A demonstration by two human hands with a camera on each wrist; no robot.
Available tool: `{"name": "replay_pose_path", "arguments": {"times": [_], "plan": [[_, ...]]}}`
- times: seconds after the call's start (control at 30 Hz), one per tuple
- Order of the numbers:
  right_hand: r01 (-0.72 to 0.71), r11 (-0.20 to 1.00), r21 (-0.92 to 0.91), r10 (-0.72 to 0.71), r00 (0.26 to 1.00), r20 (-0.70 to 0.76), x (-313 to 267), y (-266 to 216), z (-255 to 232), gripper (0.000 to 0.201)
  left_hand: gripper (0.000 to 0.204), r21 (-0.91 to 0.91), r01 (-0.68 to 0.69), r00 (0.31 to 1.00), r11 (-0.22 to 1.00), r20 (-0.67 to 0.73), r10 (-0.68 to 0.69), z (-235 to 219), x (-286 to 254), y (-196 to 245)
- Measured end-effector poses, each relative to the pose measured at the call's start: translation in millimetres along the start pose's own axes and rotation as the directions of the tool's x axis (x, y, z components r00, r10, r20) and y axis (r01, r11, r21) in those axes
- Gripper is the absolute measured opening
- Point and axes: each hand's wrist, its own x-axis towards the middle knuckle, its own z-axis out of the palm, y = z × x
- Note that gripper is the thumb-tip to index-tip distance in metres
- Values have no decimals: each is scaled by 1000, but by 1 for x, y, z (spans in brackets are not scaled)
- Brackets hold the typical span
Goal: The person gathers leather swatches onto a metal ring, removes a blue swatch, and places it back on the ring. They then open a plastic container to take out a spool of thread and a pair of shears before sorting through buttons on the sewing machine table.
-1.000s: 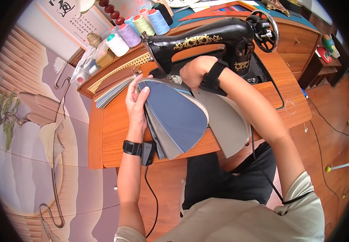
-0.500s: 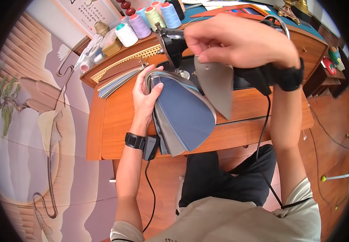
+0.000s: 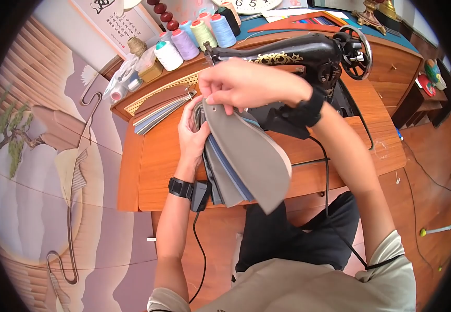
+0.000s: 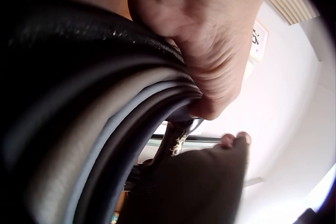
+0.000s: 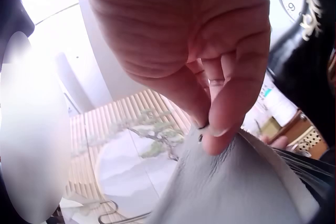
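My left hand (image 3: 190,132) grips a fanned stack of leather swatches (image 3: 227,187) at its narrow end, thumb on the near side. Grey, blue and dark layers show edge-on in the left wrist view. With thumb and fingertips, my right hand (image 3: 254,86) pinches the narrow end of one grey swatch (image 3: 256,161), which has a small hole near that end. This grey piece overlaps the stack, its wide rounded end hanging toward my lap. In the right wrist view the pinched leather (image 5: 231,182) is creased beneath the fingertips.
A black sewing machine (image 3: 319,54) stands just behind the right hand on the wooden table (image 3: 155,182). Another fanned swatch set (image 3: 160,118) lies at back left. Thread spools (image 3: 202,34) line the raised ledge. Cables hang from both wrist cameras.
My right hand lifted the grey swatch up from the right of the stack, then brought it left and down over the blue one. The left hand keeps its grip on the stack.
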Motion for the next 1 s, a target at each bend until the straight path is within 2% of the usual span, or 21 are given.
{"name": "replay_pose_path", "arguments": {"times": [0.1, 0.27, 0.47, 1.0], "plan": [[-49, 999, -1, 49, 999, -23, 6, 17, 9, 10, 60, -13, -15, 1000, 1000, -4, 15, 5, -2, 7], [-106, 992, 62, 107, 994, -17, 7, 17, 10, 11, 62, 29, -44, 999, 999, 5, 43, 9, -3, 11], [-97, 993, 62, 98, 995, -9, 10, 20, 15, 11, 69, 50, -34, 999, 998, 33, 32, 4, -2, 5], [-72, 993, 94, 74, 997, -19, 9, 23, 18, 12, 64, -11, -37, 999, 999, 9, 37, 5, -3, 5]]}}
